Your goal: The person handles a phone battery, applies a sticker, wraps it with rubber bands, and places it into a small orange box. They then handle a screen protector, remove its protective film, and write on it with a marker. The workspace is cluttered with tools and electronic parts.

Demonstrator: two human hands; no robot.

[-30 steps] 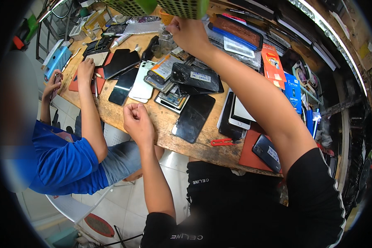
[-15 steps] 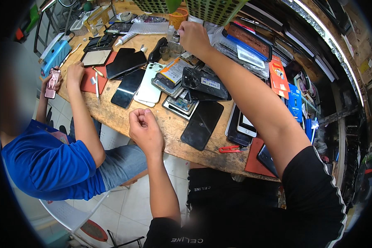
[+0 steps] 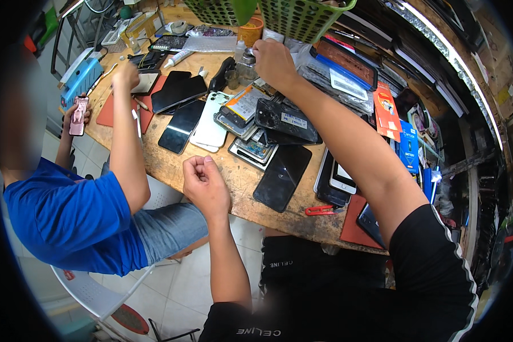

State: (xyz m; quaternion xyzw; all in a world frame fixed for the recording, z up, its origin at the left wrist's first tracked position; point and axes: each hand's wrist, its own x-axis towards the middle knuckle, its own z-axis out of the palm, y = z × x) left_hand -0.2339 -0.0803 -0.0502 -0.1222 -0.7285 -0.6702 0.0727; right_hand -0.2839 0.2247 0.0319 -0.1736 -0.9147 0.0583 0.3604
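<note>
As the right hand (image 3: 273, 64) hangs beside a glass jar (image 3: 247, 74), whether its bent fingers grip anything cannot be told; the left hand (image 3: 206, 188), fingers curled together around nothing visible, is near a white phone (image 3: 211, 121). Other phones (image 3: 271, 115) lie stacked, probably saving room on the table (image 3: 245, 198).

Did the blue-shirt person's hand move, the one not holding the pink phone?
Yes. Against the pale flat panel on the desk, that hand is now higher up in the picture than in both earlier ones.
</note>
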